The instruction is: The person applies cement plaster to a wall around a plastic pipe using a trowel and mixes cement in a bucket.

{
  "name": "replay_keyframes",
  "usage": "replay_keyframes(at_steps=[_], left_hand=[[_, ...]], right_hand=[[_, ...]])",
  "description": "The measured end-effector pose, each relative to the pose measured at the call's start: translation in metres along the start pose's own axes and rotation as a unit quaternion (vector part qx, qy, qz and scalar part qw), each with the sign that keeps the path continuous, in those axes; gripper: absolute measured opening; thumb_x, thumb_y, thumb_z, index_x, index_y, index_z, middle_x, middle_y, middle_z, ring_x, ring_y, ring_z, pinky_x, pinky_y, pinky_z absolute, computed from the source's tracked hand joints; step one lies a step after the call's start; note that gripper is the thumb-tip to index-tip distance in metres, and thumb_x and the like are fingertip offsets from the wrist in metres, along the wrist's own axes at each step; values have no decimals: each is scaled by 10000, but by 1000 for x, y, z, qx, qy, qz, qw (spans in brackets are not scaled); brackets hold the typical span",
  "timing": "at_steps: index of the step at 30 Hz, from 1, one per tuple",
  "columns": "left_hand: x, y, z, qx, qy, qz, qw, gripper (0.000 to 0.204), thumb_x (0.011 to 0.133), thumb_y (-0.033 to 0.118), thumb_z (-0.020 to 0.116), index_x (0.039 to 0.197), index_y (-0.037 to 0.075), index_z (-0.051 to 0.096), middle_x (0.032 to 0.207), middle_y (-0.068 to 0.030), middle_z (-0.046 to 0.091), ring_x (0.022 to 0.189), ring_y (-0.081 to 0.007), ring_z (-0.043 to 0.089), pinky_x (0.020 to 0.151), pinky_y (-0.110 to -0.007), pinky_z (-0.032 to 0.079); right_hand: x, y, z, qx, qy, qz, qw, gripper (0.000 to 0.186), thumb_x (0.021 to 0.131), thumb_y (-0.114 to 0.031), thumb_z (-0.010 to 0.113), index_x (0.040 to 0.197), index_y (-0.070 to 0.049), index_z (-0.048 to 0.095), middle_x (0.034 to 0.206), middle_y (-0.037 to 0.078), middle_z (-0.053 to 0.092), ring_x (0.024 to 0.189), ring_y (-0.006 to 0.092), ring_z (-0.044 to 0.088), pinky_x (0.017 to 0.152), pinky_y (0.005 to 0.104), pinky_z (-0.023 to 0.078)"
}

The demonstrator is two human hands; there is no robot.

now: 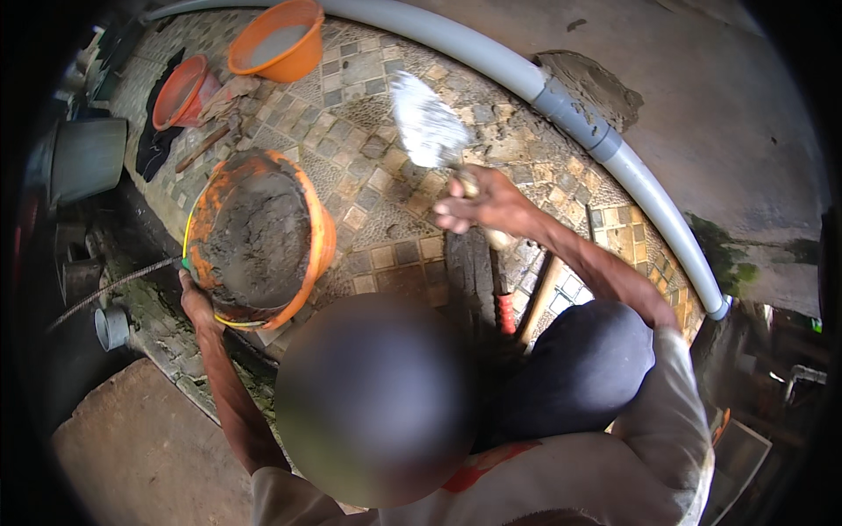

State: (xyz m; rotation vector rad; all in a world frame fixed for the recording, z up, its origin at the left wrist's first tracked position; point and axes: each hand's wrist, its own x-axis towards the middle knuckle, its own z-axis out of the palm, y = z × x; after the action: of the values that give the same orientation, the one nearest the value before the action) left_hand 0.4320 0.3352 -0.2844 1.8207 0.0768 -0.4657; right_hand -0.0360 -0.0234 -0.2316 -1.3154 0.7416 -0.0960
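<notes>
Tiled floor (377,197) — hands (485,203) (195,301): right grips trowel (428,123), left touches bucket (323,241).

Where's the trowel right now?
In the head view, the trowel is upper centre, held in the right hand with its blade toward the top, right of the large orange bucket and left of the grey pipe.
</notes>
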Motion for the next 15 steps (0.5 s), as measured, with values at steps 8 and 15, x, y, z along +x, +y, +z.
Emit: replay_keyframes(at_steps=[8,15], left_hand=[[-4,-7,10,-39,-13,2,999,617,1099,513,433,1227,-43,669,1110,-125,690,959,-267,652,924,-404,505],[-5,-4,4,-104,-53,-30,993,632,1118,488,381,1387,-51,568,1346,-137,636,1167,-288,629,1038,-426,476]], right_hand=[[105,-50,120,-90,-94,-44,991,287,957,-267,775,977,-38,602,953,110,659,809,207,679,650,294,645],[110,-55,145,-70,-57,-28,995,179,900,-78,766,898,-59,588,795,63,603,755,160,587,696,375,523]])
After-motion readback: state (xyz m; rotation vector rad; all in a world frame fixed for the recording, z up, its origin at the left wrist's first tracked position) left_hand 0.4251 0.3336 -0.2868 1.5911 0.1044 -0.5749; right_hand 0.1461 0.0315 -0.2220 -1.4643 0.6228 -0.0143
